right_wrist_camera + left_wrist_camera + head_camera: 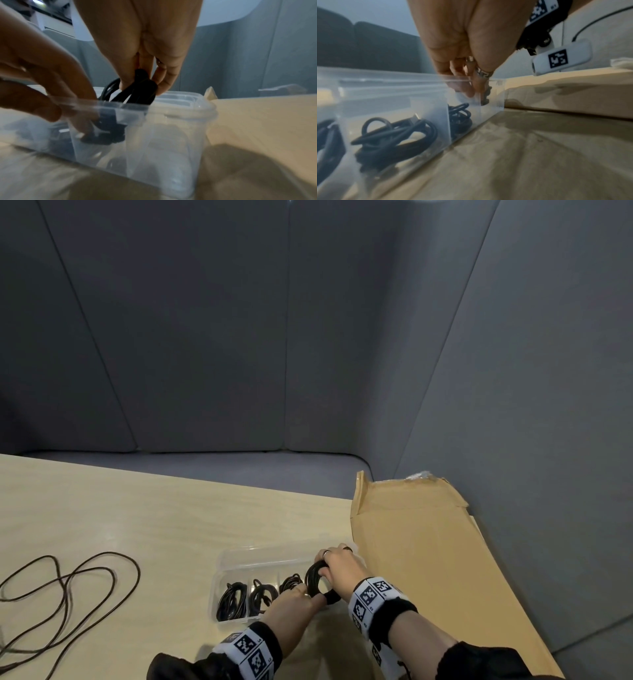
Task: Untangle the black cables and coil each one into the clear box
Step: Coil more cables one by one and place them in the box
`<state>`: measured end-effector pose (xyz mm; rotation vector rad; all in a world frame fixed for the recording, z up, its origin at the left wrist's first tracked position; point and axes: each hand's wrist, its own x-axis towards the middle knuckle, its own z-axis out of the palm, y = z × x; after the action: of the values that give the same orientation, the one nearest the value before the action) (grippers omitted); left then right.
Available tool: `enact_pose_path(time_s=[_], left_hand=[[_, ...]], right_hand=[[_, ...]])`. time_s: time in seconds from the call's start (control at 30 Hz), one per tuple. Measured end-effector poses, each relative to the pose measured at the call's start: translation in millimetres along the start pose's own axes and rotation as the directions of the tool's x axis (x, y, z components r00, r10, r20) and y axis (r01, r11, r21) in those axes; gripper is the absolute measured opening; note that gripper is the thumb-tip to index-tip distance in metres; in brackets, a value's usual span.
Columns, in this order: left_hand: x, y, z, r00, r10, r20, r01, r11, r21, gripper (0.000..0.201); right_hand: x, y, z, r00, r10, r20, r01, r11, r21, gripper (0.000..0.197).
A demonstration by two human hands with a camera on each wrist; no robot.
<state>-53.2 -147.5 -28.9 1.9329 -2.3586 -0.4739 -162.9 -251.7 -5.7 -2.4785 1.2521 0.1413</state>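
On the table stands the clear box [214, 590], lid open, divided into compartments. Three hold coiled black cables [233, 601], also visible through the wall [393, 135]. My right hand [325, 568] grips the top of another coiled cable [315, 580], held upright over the rightmost compartment [171, 121]; the fingers pinch the coil [137, 89] just above the rim. My left hand [308, 594] pinches the coil's lower part, with fingertips [469, 93] inside that compartment. A loose black cable [68, 594] lies in wide loops at the table's left.
A flattened cardboard sheet [428, 559] lies right of the box, reaching past the table edge. Grey padded panels [308, 337] stand behind the light wooden table [137, 525]. The right wrist's camera unit [561, 58] hangs near the box.
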Motion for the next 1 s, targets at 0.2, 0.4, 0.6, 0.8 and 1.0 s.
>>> enact_pose_path(time_s=[0.2,0.4,0.6,0.8,1.0], left_hand=[[4,-1,2,0.999,0.003,-0.038,-0.005,0.999,-0.045,0.051],[-2,-1,16,0.983,0.000,-0.184,-0.026,0.990,-0.138,0.030],[-2,0,18,0.965,-0.154,-0.212,0.048,0.900,-0.433,0.043],[3,0,11,0.904,-0.355,-0.237,0.125,0.750,-0.649,0.057],[6,-5,13,0.898,-0.391,-0.200,0.129,0.670,-0.731,0.066]], right_hand=[[3,0,-1,0.997,-0.075,0.009,0.075,0.997,0.027,0.033],[-1,4,6,0.987,-0.054,-0.149,0.026,0.982,-0.187,0.017],[4,4,15,0.979,-0.159,-0.128,0.129,0.967,-0.219,0.011],[19,11,34,0.991,-0.115,-0.066,0.099,0.973,-0.210,0.042],[2,-3,14,0.990,-0.095,-0.102,0.075,0.980,-0.186,0.035]])
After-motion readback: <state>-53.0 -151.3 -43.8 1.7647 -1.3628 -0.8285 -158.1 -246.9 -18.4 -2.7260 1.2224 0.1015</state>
